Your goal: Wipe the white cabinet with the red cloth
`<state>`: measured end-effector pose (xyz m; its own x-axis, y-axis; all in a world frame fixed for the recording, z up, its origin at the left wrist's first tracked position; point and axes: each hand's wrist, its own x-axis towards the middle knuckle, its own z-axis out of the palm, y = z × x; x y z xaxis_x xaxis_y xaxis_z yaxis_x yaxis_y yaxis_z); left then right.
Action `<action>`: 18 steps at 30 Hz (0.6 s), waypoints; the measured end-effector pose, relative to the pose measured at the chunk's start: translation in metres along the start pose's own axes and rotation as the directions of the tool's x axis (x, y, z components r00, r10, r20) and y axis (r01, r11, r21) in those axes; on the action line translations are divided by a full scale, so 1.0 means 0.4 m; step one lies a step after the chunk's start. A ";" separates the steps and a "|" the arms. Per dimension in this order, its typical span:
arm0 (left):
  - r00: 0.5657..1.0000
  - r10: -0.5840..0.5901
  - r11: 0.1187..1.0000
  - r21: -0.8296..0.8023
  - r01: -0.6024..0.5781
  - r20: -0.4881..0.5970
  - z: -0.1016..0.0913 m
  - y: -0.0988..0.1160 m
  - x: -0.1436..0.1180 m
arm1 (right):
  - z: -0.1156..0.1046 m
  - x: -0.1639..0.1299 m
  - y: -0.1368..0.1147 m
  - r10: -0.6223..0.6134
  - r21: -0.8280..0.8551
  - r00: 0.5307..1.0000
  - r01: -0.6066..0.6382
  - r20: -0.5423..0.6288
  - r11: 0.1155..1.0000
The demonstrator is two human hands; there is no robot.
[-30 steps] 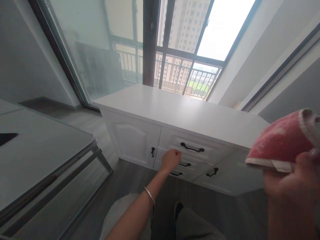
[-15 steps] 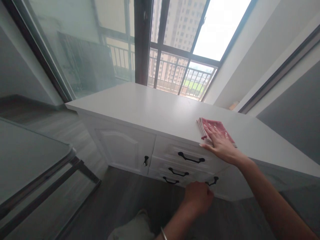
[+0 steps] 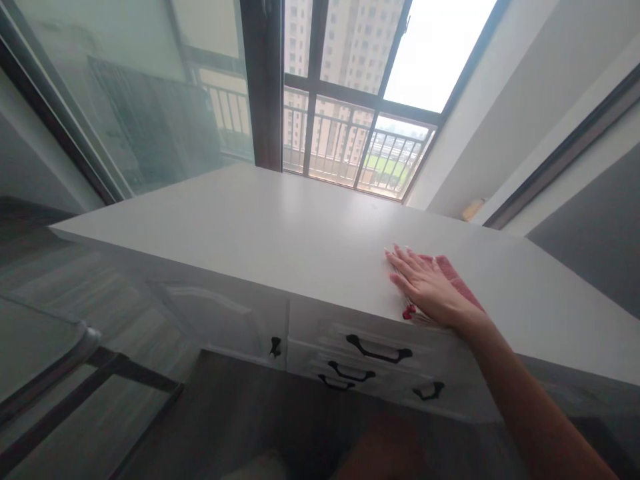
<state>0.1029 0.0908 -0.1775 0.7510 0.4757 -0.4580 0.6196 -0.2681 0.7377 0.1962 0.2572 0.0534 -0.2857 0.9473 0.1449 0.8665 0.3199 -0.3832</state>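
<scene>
My right hand [image 3: 433,287] lies flat with its fingers stretched out, pressing on a folded pink cloth [image 3: 457,280]. The cloth rests near the front edge of a white cabinet's top [image 3: 300,233], mostly covered by the hand. A small red tassel or knot [image 3: 409,311] shows at the cloth's near corner. Low at the bottom edge, dim and smeared, is my left hand [image 3: 383,443], in front of the cabinet; its fingers cannot be made out.
Black handles [image 3: 379,350] mark the cabinet's drawers, and a door with a black pull [image 3: 275,347] sits left of them. A pale, metal-framed piece of furniture [image 3: 45,353] stands at the lower left. Behind the cabinet are a glass door [image 3: 150,100] and windows with a balcony railing [image 3: 395,150].
My right hand has shifted left across the cloth, its fingertips now past the far-left edge. My left hand has dropped from the drawer fronts to the bottom edge. The view has moved closer.
</scene>
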 end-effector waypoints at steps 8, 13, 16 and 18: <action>0.990 -0.012 0.955 0.296 -0.031 0.140 -0.041 -0.013 0.064 | 0.017 -0.022 0.006 0.093 0.074 0.951 -0.074 -0.296 0.995; 0.988 -0.048 0.927 0.375 -0.012 0.150 -0.042 -0.001 0.031 | 0.005 -0.023 -0.019 0.216 -0.120 0.971 -0.227 -0.099 0.967; 0.992 -0.060 0.929 0.370 0.015 0.110 -0.025 0.001 -0.007 | -0.016 -0.021 -0.044 0.274 -0.125 0.960 -0.266 0.056 0.956; 0.997 -0.045 0.945 0.327 0.022 0.063 -0.009 -0.002 -0.032 | -0.034 -0.025 -0.060 0.283 -0.140 0.954 -0.269 0.096 0.953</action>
<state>0.0920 0.0881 -0.1705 0.7354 0.4338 -0.5205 0.6763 -0.5168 0.5249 0.1838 0.2398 0.0737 -0.0666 0.9961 -0.0581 0.9598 0.0481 -0.2764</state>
